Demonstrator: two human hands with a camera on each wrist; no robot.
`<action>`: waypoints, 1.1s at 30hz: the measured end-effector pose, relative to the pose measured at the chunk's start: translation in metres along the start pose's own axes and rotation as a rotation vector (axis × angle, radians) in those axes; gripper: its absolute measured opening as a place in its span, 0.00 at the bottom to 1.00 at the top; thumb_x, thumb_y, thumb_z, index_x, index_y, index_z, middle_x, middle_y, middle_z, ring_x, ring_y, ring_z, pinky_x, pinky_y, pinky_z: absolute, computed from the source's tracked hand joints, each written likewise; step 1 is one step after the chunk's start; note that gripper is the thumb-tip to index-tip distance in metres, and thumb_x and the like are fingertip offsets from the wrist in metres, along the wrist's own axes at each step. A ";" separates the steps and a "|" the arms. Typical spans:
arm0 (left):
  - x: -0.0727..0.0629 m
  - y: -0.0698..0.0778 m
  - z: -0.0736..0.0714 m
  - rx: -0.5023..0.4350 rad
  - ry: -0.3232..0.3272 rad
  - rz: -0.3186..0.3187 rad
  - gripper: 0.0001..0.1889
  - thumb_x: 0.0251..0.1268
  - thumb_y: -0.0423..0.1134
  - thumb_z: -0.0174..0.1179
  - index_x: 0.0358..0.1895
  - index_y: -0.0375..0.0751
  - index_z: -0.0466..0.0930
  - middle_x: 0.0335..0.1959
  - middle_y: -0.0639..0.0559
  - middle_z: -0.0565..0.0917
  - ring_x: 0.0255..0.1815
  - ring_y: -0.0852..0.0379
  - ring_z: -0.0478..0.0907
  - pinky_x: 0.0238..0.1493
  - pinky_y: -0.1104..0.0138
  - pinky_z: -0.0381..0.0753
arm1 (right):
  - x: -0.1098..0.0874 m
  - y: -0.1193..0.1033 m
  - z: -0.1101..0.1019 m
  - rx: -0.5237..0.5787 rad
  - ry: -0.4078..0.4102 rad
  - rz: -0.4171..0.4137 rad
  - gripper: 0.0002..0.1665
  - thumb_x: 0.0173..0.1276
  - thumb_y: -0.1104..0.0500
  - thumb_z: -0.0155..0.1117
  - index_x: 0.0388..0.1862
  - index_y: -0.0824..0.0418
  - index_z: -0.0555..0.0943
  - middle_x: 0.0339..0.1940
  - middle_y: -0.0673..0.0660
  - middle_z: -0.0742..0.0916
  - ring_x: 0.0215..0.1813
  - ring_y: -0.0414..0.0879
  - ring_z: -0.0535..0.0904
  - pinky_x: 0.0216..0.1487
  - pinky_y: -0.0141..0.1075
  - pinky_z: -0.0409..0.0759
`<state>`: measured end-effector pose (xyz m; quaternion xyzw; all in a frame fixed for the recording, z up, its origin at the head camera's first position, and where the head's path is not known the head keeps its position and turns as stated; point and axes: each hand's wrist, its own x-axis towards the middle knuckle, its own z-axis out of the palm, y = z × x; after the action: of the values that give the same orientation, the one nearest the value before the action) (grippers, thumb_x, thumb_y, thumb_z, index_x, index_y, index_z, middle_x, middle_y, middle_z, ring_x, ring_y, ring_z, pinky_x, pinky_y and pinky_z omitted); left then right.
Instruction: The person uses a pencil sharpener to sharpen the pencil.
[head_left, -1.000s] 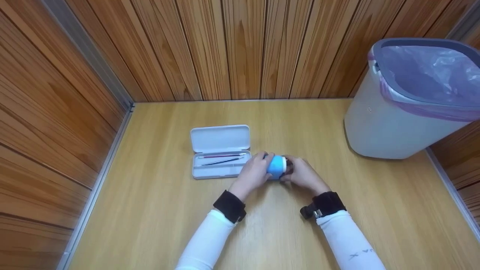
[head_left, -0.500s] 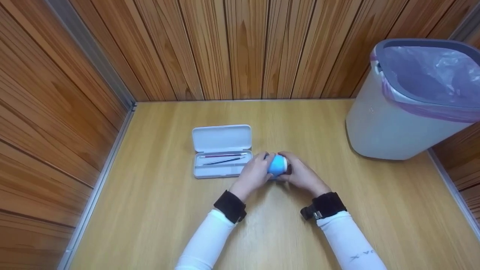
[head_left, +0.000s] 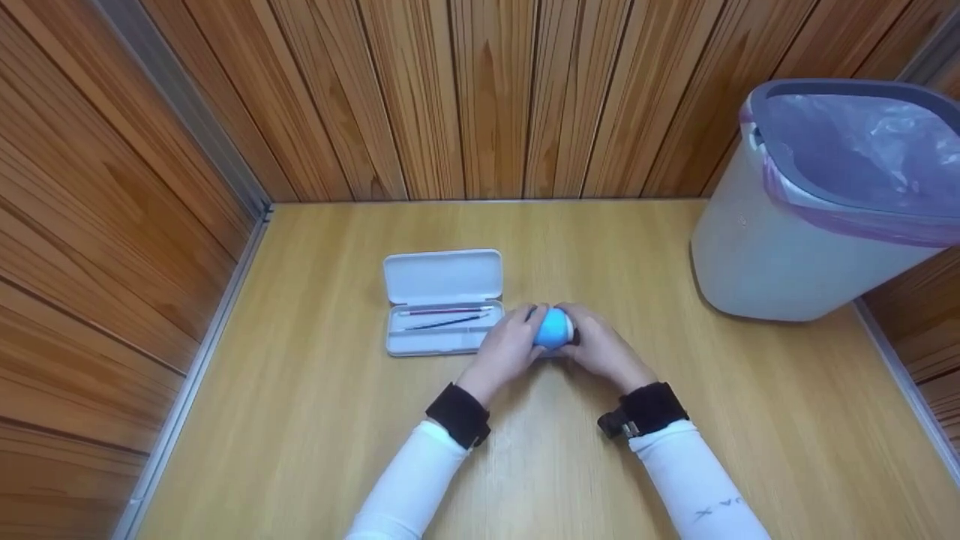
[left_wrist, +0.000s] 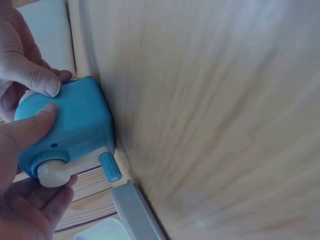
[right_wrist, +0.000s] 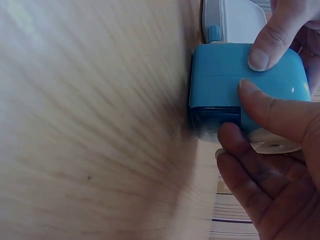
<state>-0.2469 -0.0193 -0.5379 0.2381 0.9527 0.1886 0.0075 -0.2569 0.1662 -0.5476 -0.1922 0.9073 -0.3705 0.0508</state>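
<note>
A blue pencil sharpener (head_left: 553,328) with a hand crank stands on the table, between both hands. My left hand (head_left: 510,341) grips its crank end, thumb on the blue body. In the left wrist view the white crank arm (left_wrist: 80,162) ends in a blue knob (left_wrist: 110,167), with left fingers behind it. From the other side my right hand (head_left: 600,341) holds the whitish front end. The right wrist view shows the right thumb (right_wrist: 265,107) on the blue casing and fingertips beside a dark translucent drawer (right_wrist: 217,120). The sharpener's mouth is hidden.
Left of the hands lies an open white pencil case (head_left: 442,277) holding a reddish pencil (head_left: 442,310) and a dark one (head_left: 446,323). A lined bin (head_left: 780,247) stands at the right. Wooden panels (head_left: 487,97) wall the table's back and left.
The right hand has drawn in around the sharpener's front end, covering more of it. The white end shows less than a second ago. The left hand has hardly moved.
</note>
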 end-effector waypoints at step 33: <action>0.046 -0.015 -0.003 0.069 -0.009 -0.036 0.36 0.69 0.41 0.61 0.76 0.41 0.56 0.70 0.40 0.68 0.66 0.46 0.70 0.63 0.58 0.72 | 0.041 0.004 -0.010 -0.131 -0.004 0.128 0.40 0.64 0.65 0.69 0.72 0.64 0.64 0.64 0.68 0.73 0.66 0.64 0.69 0.67 0.56 0.65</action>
<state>-0.2951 -0.0116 -0.5370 0.2217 0.9628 0.1546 0.0071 -0.2980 0.1595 -0.5413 -0.1373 0.9400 -0.3059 0.0634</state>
